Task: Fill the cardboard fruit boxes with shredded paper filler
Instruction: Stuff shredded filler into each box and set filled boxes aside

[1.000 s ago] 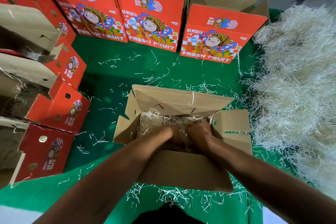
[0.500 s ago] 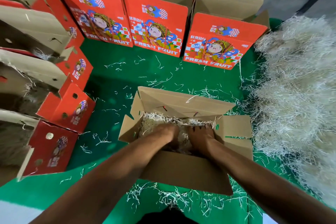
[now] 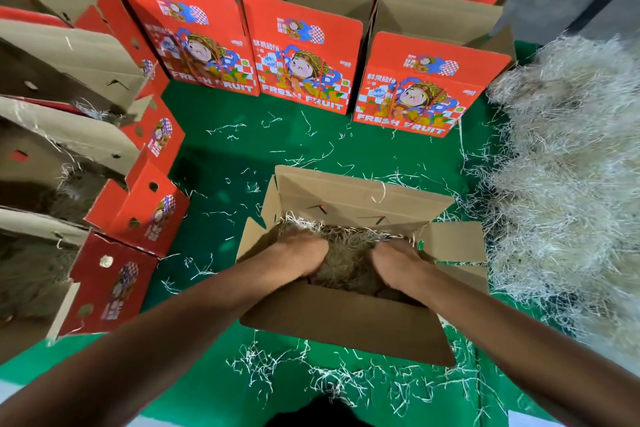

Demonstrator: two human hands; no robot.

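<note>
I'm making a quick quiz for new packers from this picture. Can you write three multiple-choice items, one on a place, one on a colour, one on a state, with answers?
1. Where does the big heap of shredded paper lie?
A. To the person's right of the open box
B. Behind the red boxes
C. On the person's lap

2. What colour is the floor covering?
A. Blue
B. Green
C. Grey

3. What are the left hand and right hand doing?
A. Folding the flaps closed
B. Lifting a red box
C. Reaching down into the paper inside the open box

Answers: 1 A, the pale heap fills the right edge of the view. 2 B, green shows between the boxes and loose strands. 3 C, both hands sit inside the box among the paper, flaps open.
</note>
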